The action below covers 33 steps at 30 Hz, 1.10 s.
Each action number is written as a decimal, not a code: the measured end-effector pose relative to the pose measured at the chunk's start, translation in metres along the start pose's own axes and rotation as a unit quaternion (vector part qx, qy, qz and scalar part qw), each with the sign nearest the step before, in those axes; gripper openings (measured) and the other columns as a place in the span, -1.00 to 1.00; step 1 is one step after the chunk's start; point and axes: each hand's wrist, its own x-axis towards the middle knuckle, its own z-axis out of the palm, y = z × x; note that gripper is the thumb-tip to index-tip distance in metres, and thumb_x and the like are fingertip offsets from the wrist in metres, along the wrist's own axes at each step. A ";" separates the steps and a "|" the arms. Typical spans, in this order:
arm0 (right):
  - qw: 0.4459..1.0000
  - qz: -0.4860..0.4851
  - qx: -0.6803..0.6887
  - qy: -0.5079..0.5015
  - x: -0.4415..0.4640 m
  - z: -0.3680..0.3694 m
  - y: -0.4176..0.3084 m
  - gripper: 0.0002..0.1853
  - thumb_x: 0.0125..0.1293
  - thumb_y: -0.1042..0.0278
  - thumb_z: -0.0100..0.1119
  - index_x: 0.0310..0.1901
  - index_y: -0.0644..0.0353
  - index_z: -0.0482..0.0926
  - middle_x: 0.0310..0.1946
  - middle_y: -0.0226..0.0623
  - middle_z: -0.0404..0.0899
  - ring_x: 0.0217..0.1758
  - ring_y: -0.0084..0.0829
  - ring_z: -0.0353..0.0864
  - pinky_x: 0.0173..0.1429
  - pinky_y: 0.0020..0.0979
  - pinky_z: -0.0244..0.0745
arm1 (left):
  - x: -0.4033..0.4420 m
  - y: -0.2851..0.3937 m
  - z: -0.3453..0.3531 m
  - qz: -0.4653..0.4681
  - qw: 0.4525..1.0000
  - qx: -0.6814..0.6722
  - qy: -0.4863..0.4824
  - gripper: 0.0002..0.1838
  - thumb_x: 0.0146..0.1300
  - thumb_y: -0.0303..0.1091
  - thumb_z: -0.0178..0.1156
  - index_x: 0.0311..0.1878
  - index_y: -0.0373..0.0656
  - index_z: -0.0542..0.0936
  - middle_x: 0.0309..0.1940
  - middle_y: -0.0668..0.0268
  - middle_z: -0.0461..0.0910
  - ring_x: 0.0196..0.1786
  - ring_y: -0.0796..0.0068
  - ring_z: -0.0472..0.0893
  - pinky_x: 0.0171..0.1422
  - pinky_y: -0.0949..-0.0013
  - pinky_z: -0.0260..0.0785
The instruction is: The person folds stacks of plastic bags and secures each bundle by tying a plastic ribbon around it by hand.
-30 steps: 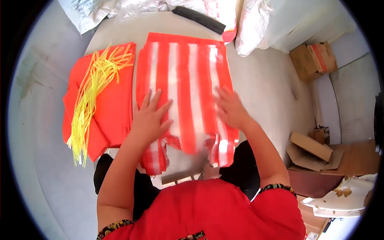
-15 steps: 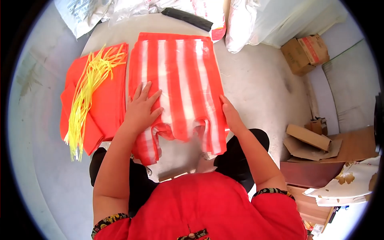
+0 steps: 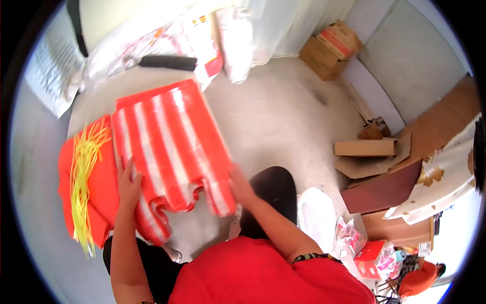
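A stack of red-and-white striped plastic bags (image 3: 164,144) lies before me, with cut-out handle ends towards my body. My left hand (image 3: 129,185) rests along the stack's left edge, its fingers stretched out and the thumb apart. At the right edge, near the handles, is my right hand (image 3: 241,187); its fingers are smeared by motion. Left of the striped bags lies a pile of plain red sheets or bags (image 3: 104,177), its material unclear. A bundle of yellow strips (image 3: 81,187) is draped over that pile.
A black roll (image 3: 168,62) and white sacks (image 3: 236,45) are beyond the stack. Cardboard boxes (image 3: 326,55) stand at the back right, and opened cardboard (image 3: 367,148) lies nearer. Another person (image 3: 420,279) is at the lower right, beside a red box (image 3: 369,258).
My view has swung right, so the stack appears further left and tilted. My left hand has shifted from the top of the striped bags to their left edge. My right hand stays at the right edge.
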 end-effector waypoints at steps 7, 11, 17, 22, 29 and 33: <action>0.998 0.036 0.047 -0.013 0.006 -0.010 -0.014 -0.47 0.63 0.21 -0.08 0.51 0.28 0.36 0.60 0.07 0.20 0.71 0.03 0.04 0.74 -0.08 -0.11 | 0.000 -0.009 -0.018 -0.051 0.994 -0.089 -0.030 -0.25 0.40 -0.38 0.20 0.64 -0.11 0.23 0.71 0.03 -0.01 0.70 0.06 0.12 0.72 0.12 0.02; 0.999 0.032 0.039 -0.012 0.007 -0.014 -0.018 -0.47 0.64 0.19 -0.09 0.51 0.26 0.36 0.59 0.05 0.22 0.70 0.02 0.06 0.72 -0.08 -0.09 | -0.010 -0.009 -0.050 -0.077 0.991 -0.096 -0.049 -0.19 0.42 -0.43 0.13 0.70 -0.08 0.09 0.71 0.11 0.03 0.69 0.09 0.13 0.73 0.12 0.01; 0.945 0.176 0.274 -0.036 0.031 -0.054 -0.050 -0.46 0.60 0.11 0.04 0.46 0.24 0.44 0.48 0.10 0.39 0.59 0.00 0.30 0.65 -0.13 0.15 | -0.067 0.045 -0.111 -0.127 0.990 -0.065 -0.021 -0.22 0.38 -0.57 0.05 0.67 -0.15 0.14 0.67 0.17 0.15 0.62 0.11 0.26 0.64 0.13 0.18; 0.990 0.075 -0.052 0.108 0.040 -0.110 -0.009 -0.49 0.50 0.04 0.17 0.33 0.19 0.56 0.24 0.02 0.65 0.34 0.00 0.59 0.59 -0.04 0.22 | -0.135 -0.049 -0.179 -0.112 0.991 -0.039 0.057 -0.41 0.45 -0.49 0.12 0.54 -0.22 0.38 0.43 0.16 0.48 0.37 0.24 0.54 0.46 0.26 0.37; 0.914 0.244 -0.313 -0.085 0.023 -0.121 0.059 -0.50 0.51 -0.09 0.11 0.30 0.03 0.61 0.15 -0.24 0.73 0.24 -0.17 0.66 0.61 0.02 0.13 | -0.254 -0.124 -0.217 -0.241 0.888 0.362 0.148 -0.64 0.55 -0.19 0.16 0.15 -0.30 0.67 0.00 0.01 0.74 0.01 0.14 0.73 0.05 0.18 0.56; 0.925 0.247 -0.281 -0.060 0.019 -0.120 0.051 -0.50 0.53 -0.10 0.08 0.32 0.00 0.59 0.15 -0.29 0.74 0.26 -0.22 0.66 0.63 -0.01 0.08 | -0.273 -0.159 -0.220 -0.283 0.887 0.268 0.248 -0.64 0.53 -0.17 0.18 0.15 -0.25 0.68 -0.01 0.00 0.74 -0.03 0.04 0.72 0.05 0.13 0.57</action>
